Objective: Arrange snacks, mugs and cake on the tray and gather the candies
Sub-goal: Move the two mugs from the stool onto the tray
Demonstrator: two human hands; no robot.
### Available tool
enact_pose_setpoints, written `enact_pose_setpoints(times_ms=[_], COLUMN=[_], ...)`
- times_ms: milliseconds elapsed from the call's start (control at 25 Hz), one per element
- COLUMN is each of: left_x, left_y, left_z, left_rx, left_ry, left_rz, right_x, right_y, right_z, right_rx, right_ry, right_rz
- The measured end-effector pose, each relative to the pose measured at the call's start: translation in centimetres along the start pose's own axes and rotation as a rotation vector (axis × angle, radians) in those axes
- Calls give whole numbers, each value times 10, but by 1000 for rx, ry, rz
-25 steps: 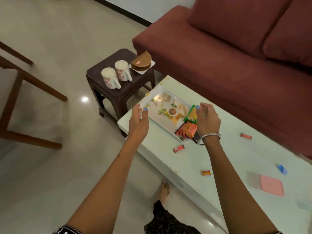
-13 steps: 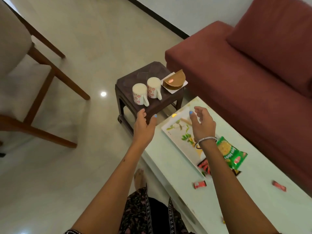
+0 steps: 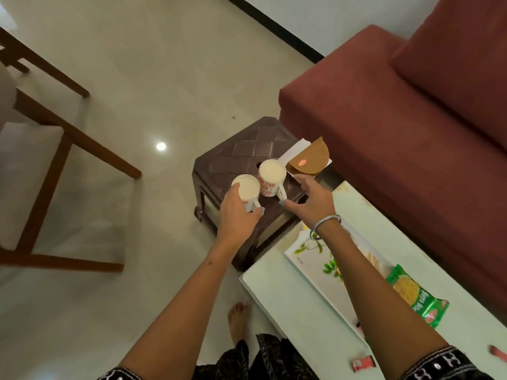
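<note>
Two white mugs with red flowers stand on a dark brown stool (image 3: pixel 247 149). My left hand (image 3: pixel 238 212) lies over the near side of the left mug (image 3: pixel 248 186), fingertips at its handle; whether it grips is hidden. My right hand (image 3: pixel 310 201) is spread open, thumb tip touching the handle of the right mug (image 3: pixel 271 172). A half-round brown cake (image 3: pixel 308 157) on white paper sits behind the mugs. The white leaf-patterned tray (image 3: pixel 307 259) lies on the pale table (image 3: pixel 288 297), partly under my right forearm. A green snack packet (image 3: pixel 417 300) lies at its far end. One red candy (image 3: pixel 363 362) lies near the table's front.
A dark red sofa (image 3: pixel 397 133) runs along the far side of the stool and table. A wooden chair (image 3: pixel 55 138) stands on the floor at the left. My bare foot (image 3: pixel 238 319) is beside the table's corner. Another red candy (image 3: pixel 499 352) shows at the right edge.
Both hands have left the tray and reached forward to the stool. The left hand now rests on the left mug and the right thumb meets the right mug's handle.
</note>
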State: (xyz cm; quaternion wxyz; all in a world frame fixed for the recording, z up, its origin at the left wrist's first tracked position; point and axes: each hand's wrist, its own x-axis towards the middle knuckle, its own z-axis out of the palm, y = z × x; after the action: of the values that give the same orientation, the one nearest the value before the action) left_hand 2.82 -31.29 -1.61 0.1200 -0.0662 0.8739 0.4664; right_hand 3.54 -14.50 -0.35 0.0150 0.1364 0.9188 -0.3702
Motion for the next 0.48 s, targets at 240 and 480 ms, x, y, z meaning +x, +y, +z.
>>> enact_pose_setpoints(times_ms=[240, 480], left_x=[74, 116], left_y=[-19, -38], left_z=[18, 33], left_rx=[349, 482], left_ry=[-154, -287], left_rz=[18, 14], right_x=[74, 118], right_y=[11, 23], right_z=[38, 71], right_rx=[-200, -296], right_ry=[-152, -245], right_rz=[-10, 30])
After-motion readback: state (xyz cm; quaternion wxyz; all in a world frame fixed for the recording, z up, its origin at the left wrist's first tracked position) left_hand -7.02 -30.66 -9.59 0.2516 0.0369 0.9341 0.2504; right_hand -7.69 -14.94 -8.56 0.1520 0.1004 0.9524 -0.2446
